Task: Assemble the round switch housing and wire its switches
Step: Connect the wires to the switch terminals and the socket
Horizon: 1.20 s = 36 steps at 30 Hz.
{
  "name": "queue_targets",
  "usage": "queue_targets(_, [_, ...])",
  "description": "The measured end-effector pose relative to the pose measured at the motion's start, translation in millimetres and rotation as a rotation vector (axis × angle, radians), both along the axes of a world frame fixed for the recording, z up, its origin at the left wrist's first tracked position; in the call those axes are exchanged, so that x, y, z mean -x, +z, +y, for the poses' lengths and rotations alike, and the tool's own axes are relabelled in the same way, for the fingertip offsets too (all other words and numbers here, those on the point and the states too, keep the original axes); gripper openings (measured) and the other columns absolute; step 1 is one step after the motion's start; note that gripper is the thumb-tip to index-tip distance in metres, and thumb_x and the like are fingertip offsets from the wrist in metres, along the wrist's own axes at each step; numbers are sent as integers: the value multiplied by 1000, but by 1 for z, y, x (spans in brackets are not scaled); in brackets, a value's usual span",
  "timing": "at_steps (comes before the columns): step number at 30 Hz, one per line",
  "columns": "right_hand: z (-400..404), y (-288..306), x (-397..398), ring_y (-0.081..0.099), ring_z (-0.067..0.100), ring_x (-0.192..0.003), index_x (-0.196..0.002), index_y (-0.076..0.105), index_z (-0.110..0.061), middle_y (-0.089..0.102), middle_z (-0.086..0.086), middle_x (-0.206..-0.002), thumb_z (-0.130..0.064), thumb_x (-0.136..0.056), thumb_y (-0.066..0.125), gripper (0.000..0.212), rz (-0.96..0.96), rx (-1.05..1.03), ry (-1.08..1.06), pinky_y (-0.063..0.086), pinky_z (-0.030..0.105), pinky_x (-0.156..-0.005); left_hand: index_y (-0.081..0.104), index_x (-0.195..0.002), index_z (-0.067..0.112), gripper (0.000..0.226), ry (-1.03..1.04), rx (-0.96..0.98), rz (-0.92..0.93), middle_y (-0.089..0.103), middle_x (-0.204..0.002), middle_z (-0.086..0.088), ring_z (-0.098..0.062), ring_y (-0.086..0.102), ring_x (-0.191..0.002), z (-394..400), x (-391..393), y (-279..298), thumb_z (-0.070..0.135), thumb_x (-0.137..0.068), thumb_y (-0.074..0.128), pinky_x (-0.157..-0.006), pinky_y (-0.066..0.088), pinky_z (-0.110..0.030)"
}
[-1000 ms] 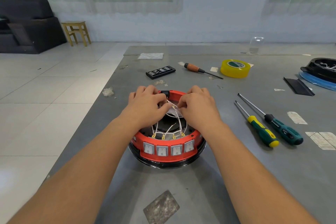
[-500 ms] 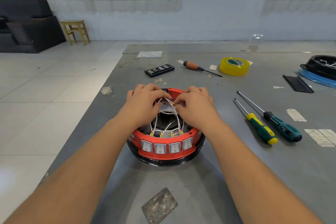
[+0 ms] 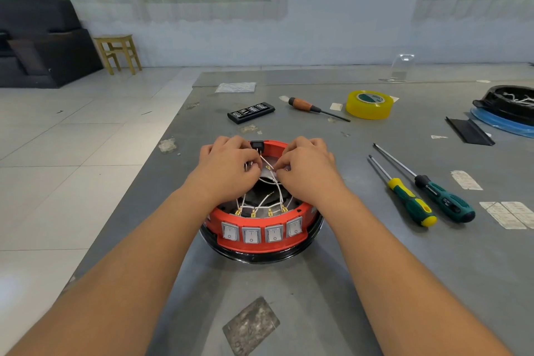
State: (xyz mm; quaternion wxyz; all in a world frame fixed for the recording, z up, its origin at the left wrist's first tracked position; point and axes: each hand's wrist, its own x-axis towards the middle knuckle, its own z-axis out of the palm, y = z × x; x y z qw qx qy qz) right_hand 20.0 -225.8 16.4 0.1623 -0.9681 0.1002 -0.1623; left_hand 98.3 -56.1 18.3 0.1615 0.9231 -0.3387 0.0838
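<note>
A round red switch housing (image 3: 261,243) on a black base stands on the grey table, with several grey rocker switches (image 3: 261,233) along its near face. Thin white wires (image 3: 271,199) with brass terminals run from the switches up across the open middle. My left hand (image 3: 228,166) pinches wire ends over the far left of the housing. My right hand (image 3: 306,167) pinches a wire with a ring terminal (image 3: 268,167) between the two hands. A small black socket (image 3: 256,145) sits in the far rim.
Two green-handled screwdrivers (image 3: 424,196) lie to the right. Farther back lie a wooden-handled screwdriver (image 3: 312,108), a yellow tape roll (image 3: 370,104) and a black bit case (image 3: 250,112). Another black housing on a blue ring (image 3: 508,108) sits far right. The table's left edge runs beside a tiled floor.
Both hands stayed over the housing's far side and drew slightly apart. The ring terminal now shows between them, and the wires have shifted a little.
</note>
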Motion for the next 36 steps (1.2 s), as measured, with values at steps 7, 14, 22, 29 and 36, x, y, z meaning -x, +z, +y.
queue_targets(7, [-3, 1, -2, 37, 25, -128, -121, 69, -41, 55, -7, -127, -30, -94, 60, 31, 9, -65, 19, 40, 41, -104, 76, -103, 43, 26, 32, 474, 132, 68, -112, 15, -8, 61, -107, 11, 6, 10, 25, -102, 58, -103, 48, -40])
queue_targets(14, [-14, -8, 34, 50, 13, -128, -131, 62, -29, 51, -7, -133, -45, -100, 56, 36, -238, -563, 45, 40, 33, -109, 77, -106, 38, 27, 279, 1007, 224, 69, -98, 10, 4, 56, -56, 48, 38, 10, 22, -98, 56, -59, 44, -23])
queue_targets(22, [-137, -15, 105, 39, 43, -136, -141, 50, -26, 42, 13, -149, -93, -72, 45, 96, 450, 52, -701, 32, 57, -108, 56, -134, 36, 34, 277, 888, 419, 46, -144, 6, -15, 47, -135, 69, 110, -40, 29, -102, 65, -120, 38, -46])
queue_targets(29, [-137, -14, 116, 45, 37, -129, -129, 55, -24, 47, 14, -137, -61, -94, 50, 51, 420, 36, -543, 46, 47, -99, 51, -130, 37, 30, 236, 800, 402, 37, -159, 3, -17, 33, -151, 55, 106, -49, 31, -103, 61, -124, 34, -50])
queue_targets(36, [-62, -13, 100, 58, 30, -111, -102, 63, -24, 55, 12, -119, -67, -91, 49, 47, 419, -53, -338, 51, 40, -91, 54, -134, 40, 32, 193, 767, 398, 45, -159, 1, -20, 42, -148, 48, 91, -50, 38, -103, 59, -121, 39, -52])
